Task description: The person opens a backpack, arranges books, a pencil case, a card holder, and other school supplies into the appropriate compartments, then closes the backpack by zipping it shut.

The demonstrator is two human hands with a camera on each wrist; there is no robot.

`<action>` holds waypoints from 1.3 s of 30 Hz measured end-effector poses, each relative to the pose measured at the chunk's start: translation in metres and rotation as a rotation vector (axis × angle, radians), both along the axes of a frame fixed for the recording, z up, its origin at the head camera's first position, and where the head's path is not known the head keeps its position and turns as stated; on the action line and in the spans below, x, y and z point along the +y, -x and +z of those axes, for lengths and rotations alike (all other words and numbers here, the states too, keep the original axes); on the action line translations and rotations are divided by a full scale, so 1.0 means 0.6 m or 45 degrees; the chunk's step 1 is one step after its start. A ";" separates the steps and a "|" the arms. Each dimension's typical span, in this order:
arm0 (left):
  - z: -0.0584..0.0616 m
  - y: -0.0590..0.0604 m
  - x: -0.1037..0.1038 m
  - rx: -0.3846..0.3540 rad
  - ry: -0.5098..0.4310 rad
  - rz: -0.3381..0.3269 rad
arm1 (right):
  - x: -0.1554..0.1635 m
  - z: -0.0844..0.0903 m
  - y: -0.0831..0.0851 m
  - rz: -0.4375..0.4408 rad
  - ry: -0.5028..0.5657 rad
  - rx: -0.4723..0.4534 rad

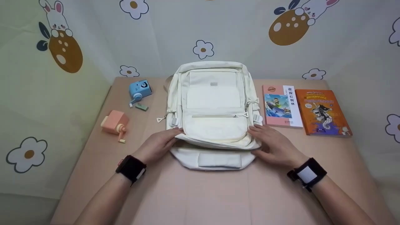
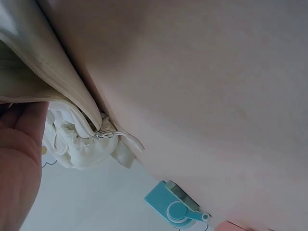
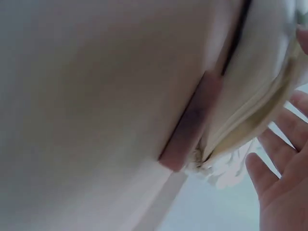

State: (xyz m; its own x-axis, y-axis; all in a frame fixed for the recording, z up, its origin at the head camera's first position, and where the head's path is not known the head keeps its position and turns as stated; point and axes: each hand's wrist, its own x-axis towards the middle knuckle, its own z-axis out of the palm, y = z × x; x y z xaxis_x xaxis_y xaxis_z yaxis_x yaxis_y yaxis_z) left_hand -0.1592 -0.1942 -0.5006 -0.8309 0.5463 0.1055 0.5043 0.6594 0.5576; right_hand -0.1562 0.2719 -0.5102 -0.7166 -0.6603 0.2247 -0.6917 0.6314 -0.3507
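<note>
A cream backpack (image 1: 213, 93) lies on the table with its front up. Its main compartment is unzipped along the near end, leaving a gap between the front panel and the base. At the left corner of that gap, my left hand (image 1: 161, 140) pinches the front panel's edge; in the left wrist view its fingers (image 2: 33, 120) are tucked behind the zipper edge, tips hidden. My right hand (image 1: 276, 145) is at the right corner, its fingertips by the panel. Those fingers (image 3: 276, 147) look spread and fairly straight in the right wrist view.
A blue crank sharpener (image 1: 140, 90), a small green block (image 1: 141, 107) and a pink crank sharpener (image 1: 115, 122) stand left of the backpack. Right of it lie a pink-and-white book (image 1: 282, 106) and an orange book (image 1: 323, 112). A patterned curtain (image 1: 175, 31) hangs behind the table.
</note>
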 end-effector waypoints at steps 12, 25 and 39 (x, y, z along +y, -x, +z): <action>0.047 0.010 -0.005 -0.215 -0.135 0.138 | -0.001 0.020 0.037 -0.043 -0.029 0.048; 0.100 0.031 -0.004 -0.166 -0.214 0.163 | -0.009 0.048 0.067 -0.076 0.132 0.035; 0.133 0.057 0.006 -0.103 -0.326 0.216 | -0.025 0.074 0.102 -0.146 0.457 -0.099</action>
